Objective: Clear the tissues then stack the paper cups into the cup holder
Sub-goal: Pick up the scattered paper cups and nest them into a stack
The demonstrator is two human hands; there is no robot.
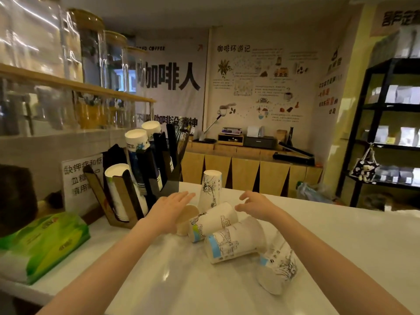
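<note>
Several white printed paper cups lie on the white counter [341, 235]. One cup [210, 189] stands upside down at the back. Three lie on their sides: one [213, 220] just under my hands, one [236, 243] in front of it, one [278, 267] nearest me. A brown cup [187, 218] peeks out beside my left hand. My left hand [169, 209] hovers open over the brown cup. My right hand [256, 204] hovers open, fingers curled, above the lying cups. The dark cup holder [127, 192] at the left holds stacks of cups. A green tissue pack [43, 244] lies at the far left.
A printed sign [79, 176] leans behind the cup holder. Glass jars stand on a wooden shelf [75, 85] at upper left. Beyond the counter are a wooden cabinet [250, 169] with equipment and a black shelving unit [386, 123] at the right.
</note>
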